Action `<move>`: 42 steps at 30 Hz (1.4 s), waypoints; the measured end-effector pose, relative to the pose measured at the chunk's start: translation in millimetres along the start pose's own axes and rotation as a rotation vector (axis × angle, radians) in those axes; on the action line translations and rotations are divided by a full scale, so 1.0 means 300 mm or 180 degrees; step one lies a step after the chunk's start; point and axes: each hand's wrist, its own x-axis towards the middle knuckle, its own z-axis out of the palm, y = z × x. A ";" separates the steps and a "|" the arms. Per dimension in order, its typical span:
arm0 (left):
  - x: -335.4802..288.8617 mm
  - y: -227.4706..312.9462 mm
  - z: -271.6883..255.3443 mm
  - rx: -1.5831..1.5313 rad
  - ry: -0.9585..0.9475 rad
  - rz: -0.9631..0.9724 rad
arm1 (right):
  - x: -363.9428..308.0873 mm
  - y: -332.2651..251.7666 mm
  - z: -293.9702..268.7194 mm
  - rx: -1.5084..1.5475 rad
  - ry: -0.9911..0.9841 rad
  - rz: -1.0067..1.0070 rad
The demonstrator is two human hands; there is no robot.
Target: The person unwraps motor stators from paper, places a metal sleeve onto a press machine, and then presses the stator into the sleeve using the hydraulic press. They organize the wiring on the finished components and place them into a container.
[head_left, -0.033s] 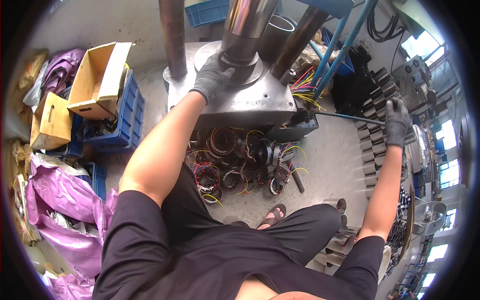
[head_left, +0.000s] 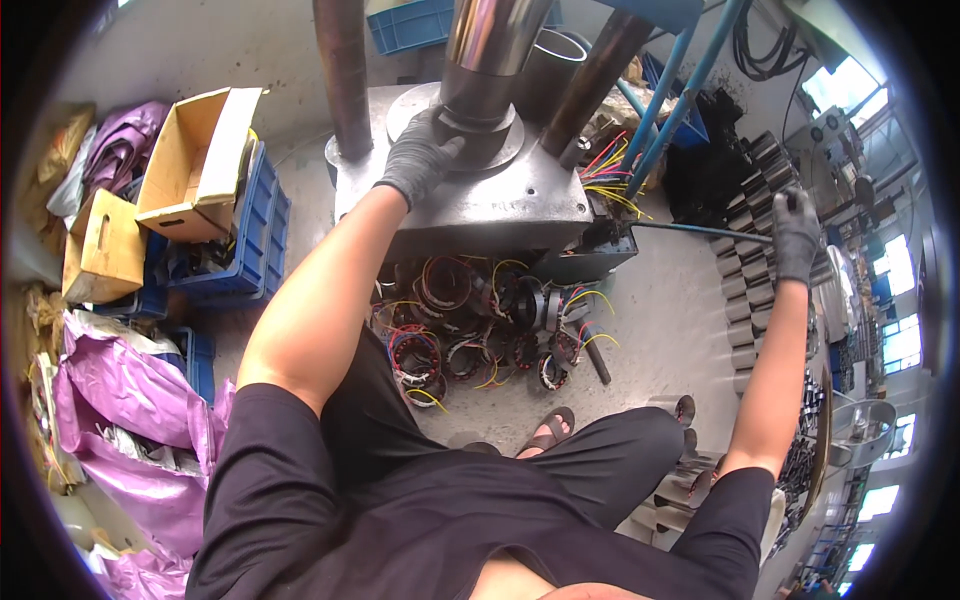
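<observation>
My left hand (head_left: 418, 160), in a dark grey glove, is closed around the left side of a steel cylinder (head_left: 478, 98) under the shiny ram (head_left: 490, 42) of a press. The cylinder stands on a round plate (head_left: 500, 152) on the press table (head_left: 470, 208); the fingertips are partly hidden behind it. Out to the right, my right hand (head_left: 797, 238), gloved too, is closed on the end of a long thin lever (head_left: 700, 231) that runs from the press.
Wound stator rings (head_left: 445, 285) with coloured wires lie below the press. Metal cylinders (head_left: 745, 285) stand in rows at right. Blue crates (head_left: 255, 225), an open cardboard box (head_left: 185, 165) and purple sacks (head_left: 130, 400) are at left. Dark posts (head_left: 345, 80) flank the ram.
Both hands keep their hold on the cylinder and the lever. The view has shifted only very slightly.
</observation>
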 end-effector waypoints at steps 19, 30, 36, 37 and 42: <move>-0.098 -0.374 -0.289 0.0779 0.0039 -0.0547 | 0.261 0.009 0.135 -0.0667 -0.0866 0.0738; -0.101 -0.575 -0.370 0.0818 0.0233 -0.1131 | 0.273 0.090 0.182 -0.0741 -0.0727 0.0575; -0.090 -0.561 -0.351 0.1019 0.0229 -0.1031 | 0.276 0.109 0.152 -0.0724 -0.0968 0.0565; -0.092 -0.567 -0.358 0.1071 0.0258 -0.1042 | 0.274 0.089 0.153 -0.0787 -0.1024 0.0573; -0.100 -0.560 -0.379 0.1125 0.0283 -0.1022 | 0.257 0.018 0.146 -0.0958 -0.1028 0.0529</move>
